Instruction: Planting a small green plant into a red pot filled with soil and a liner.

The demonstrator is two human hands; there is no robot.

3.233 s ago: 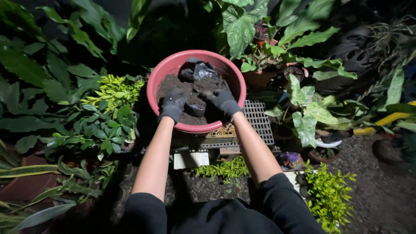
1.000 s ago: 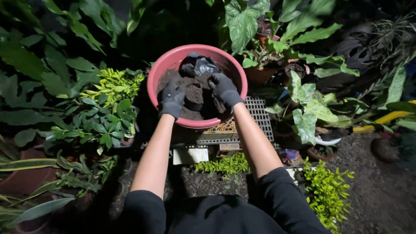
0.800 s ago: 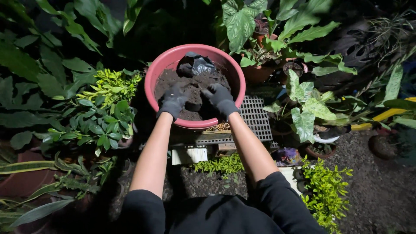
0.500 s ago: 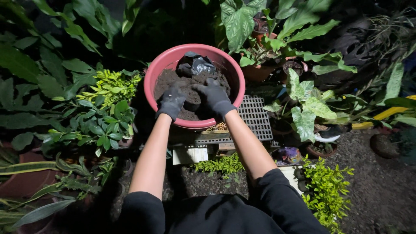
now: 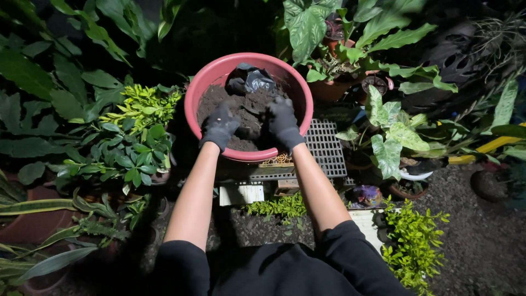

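Note:
A round pink basin (image 5: 300,90) half full of dark soil (image 5: 245,109) sits on a grey plastic grate (image 5: 326,148). Both my hands wear dark grey gloves and are inside the basin. My left hand (image 5: 219,126) rests on the soil at the near left with fingers spread. My right hand (image 5: 283,121) presses into the soil at the right, fingers curled into it. A crumpled black plastic bag (image 5: 251,80) lies on the soil at the basin's far side.
Leafy potted plants crowd both sides: dark green and yellow-green shrubs (image 5: 134,129) on the left, broad pale-veined leaves (image 5: 392,142) on the right. Terracotta pots (image 5: 331,90) stand behind the basin. Bare ground (image 5: 482,241) lies at the lower right.
My right hand went to the plastic bag at the far side, pulled back to the near soil, and now digs in at the right. My left hand stayed at the near left.

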